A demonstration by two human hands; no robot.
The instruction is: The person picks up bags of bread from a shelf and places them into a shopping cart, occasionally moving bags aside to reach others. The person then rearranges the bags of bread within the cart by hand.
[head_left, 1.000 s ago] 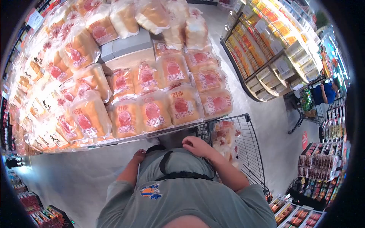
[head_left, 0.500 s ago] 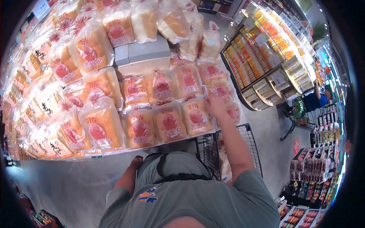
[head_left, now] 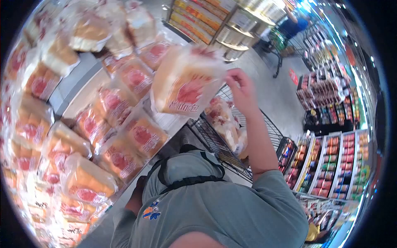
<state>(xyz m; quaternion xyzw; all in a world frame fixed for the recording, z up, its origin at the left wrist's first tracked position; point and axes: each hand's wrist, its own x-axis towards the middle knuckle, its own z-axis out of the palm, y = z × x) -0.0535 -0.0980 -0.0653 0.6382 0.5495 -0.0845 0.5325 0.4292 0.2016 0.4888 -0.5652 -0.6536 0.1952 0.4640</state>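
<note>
My right hand is closed on the gathered top of a clear bag of bread with red printing. The loaf is tilted, slightly blurred by motion, and hangs above the right end of the bread display, beside the cart. Low at my left side, next to my waist, is my left hand; it is dark and its fingers do not show clearly. Rows of similar bagged loaves lie on the white display table to the left of the held bag.
A black wire shopping cart stands just right of the display, with several bagged loaves in it. Goods shelves stand beyond. Farther off, a person in blue is beside another cart. Packed shelves line the right.
My right hand has lifted a bag of bread off the display's right end and moved toward the cart. The view has turned right, showing more of the cart and its loaves.
</note>
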